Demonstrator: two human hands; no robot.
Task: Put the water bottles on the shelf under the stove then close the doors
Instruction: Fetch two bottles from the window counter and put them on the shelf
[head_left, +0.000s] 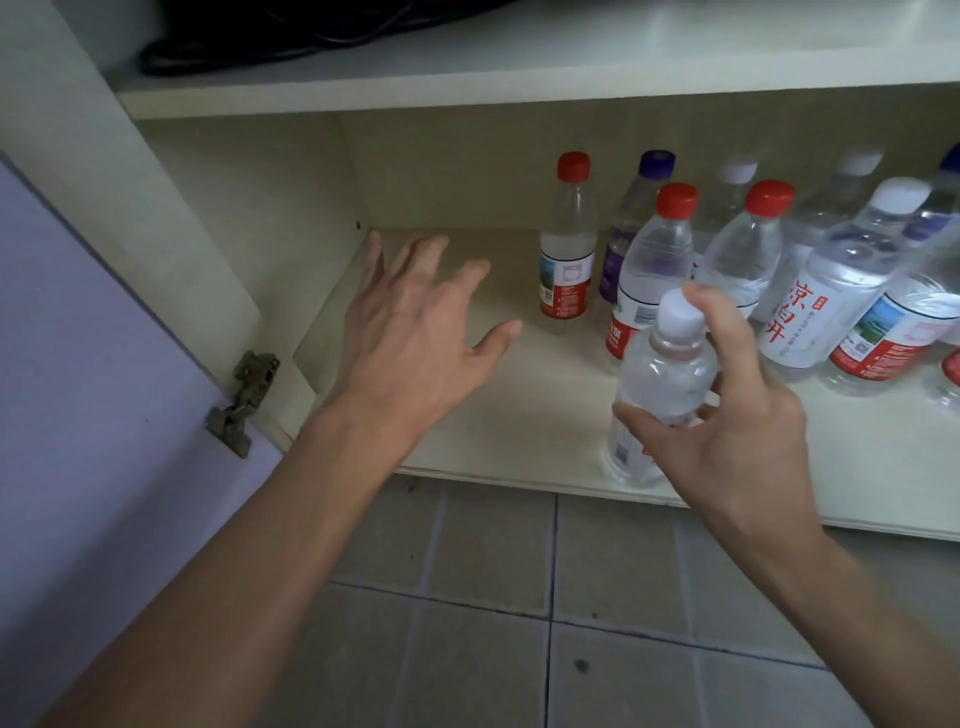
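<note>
My right hand (727, 431) grips a clear water bottle with a white cap (665, 374), held upright at the front edge of the lower shelf (493, 395). My left hand (415, 332) hovers over the bare left part of that shelf, fingers spread, holding nothing. Several water bottles stand on the shelf to the right: a red-capped bottle (569, 239) furthest left, a purple-capped bottle (636, 218) behind, two more red-capped ones (660, 265) (748, 244), and a white-capped bottle with red lettering (831, 280).
The left cabinet door (93, 374) stands open, lilac, with a metal hinge (244, 400) on its inner edge. An upper shelf (519, 73) carries dark cables. Grey floor tiles (519, 623) lie below the cabinet's front edge.
</note>
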